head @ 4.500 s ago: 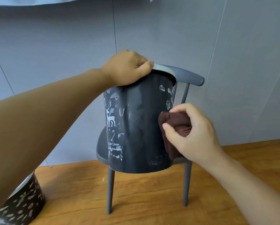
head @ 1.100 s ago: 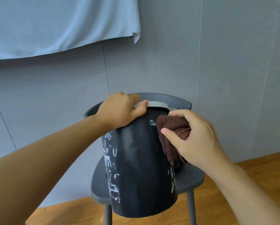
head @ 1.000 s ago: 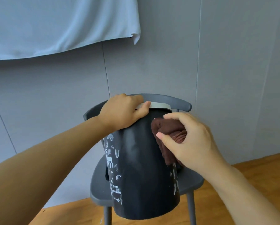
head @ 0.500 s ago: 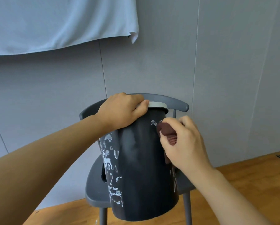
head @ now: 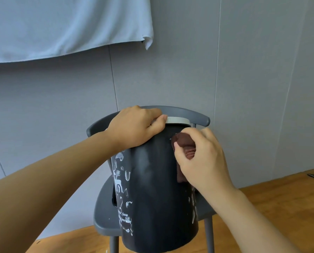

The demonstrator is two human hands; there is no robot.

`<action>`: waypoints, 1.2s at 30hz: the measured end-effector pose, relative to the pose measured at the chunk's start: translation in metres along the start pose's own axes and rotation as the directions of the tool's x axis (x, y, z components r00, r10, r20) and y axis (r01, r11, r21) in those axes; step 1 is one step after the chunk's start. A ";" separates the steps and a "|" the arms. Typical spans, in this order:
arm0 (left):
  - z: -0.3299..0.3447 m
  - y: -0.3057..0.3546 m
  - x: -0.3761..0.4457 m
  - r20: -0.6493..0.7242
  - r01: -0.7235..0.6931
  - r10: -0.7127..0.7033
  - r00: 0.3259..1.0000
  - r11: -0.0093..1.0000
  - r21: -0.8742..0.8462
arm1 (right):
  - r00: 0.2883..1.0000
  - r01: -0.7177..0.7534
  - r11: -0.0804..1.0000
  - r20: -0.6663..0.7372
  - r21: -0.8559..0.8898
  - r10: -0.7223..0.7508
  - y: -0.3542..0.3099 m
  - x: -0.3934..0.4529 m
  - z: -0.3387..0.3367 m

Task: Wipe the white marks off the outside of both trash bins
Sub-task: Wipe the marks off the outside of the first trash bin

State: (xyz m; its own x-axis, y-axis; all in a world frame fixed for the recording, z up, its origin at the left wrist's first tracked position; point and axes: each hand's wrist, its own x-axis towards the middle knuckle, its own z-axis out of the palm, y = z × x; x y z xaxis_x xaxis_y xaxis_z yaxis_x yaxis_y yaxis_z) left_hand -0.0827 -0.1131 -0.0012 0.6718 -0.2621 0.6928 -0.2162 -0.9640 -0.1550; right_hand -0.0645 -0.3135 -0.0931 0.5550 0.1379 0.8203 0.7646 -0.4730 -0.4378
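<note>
Dark trash bin (head: 156, 189), white-printed, perhaps tilted; left hand (head: 136, 126) grips its rim, right hand (head: 201, 159) clutches brown cloth (head: 184, 143).

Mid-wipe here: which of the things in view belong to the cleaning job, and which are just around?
In the job:
- dark grey plastic trash bin with white printed marks
- brown wiping cloth, pinched by the right hand against the bin's upper side
- left hand gripping the bin's pale rim

Just around:
- grey chair under the bin
- pale blue sheet on the wall
- wooden floor
</note>
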 end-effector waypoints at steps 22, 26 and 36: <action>-0.006 -0.001 -0.007 -0.001 -0.065 0.065 0.998 0.997 -0.035 | 0.955 0.278 0.959 0.091 0.060 -0.283 0.003 0.000 -0.013; -0.005 0.000 -0.007 0.002 -0.047 0.047 0.999 0.999 -0.017 | 0.943 0.293 0.955 0.152 0.041 -0.296 0.005 0.001 -0.016; -0.006 -0.006 -0.009 0.010 0.004 -0.003 1.000 0.999 -0.043 | 0.988 0.143 0.969 0.026 0.202 -0.152 0.007 0.007 -0.037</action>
State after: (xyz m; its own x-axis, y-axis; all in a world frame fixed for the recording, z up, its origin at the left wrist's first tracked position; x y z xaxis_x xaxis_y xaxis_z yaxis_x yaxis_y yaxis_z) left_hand -0.0917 -0.1049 -0.0024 0.6798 -0.2591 0.6860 -0.2437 -0.9622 -0.1220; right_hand -0.0668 -0.3478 -0.0766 0.4408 0.2302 0.8676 0.8866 -0.2624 -0.3808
